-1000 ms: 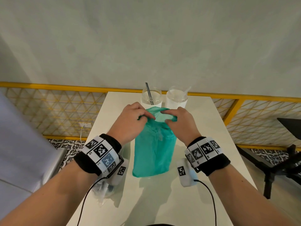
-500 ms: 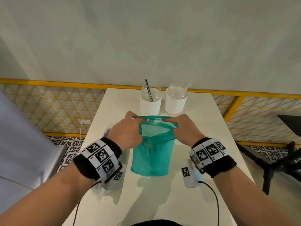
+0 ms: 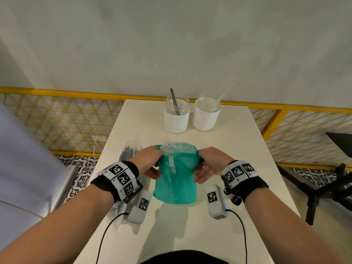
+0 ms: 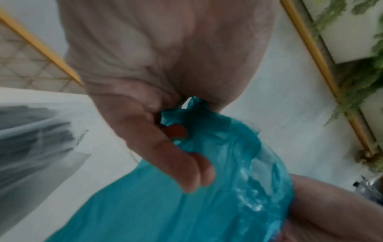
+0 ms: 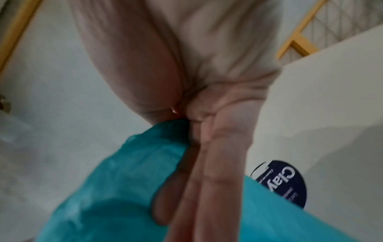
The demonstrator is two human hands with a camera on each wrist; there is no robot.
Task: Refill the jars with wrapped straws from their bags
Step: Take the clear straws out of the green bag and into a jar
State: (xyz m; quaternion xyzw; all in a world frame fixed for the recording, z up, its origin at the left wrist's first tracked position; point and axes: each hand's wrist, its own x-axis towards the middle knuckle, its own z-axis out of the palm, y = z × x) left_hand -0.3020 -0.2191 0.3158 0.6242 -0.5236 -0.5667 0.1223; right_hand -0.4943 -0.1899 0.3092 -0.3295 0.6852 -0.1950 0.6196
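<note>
While hands [image 3: 150, 161] grip teal bag [image 3: 176, 180], contents blurred

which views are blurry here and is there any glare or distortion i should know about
Head view: sharp, wide-angle bend in the yellow railing, soft shadow under the teal bag. Left wrist view: motion-blurred, sheen on the bag's plastic. Right wrist view: blurred too, right hand fills the frame.

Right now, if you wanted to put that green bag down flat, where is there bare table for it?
The widest bare stretch of table lies near the body, below the green bag. Another runs along the right edge, beside the right hand. A narrower strip separates the bag from the two jars. The left side is crowded by a clear bag of dark straws.
</note>
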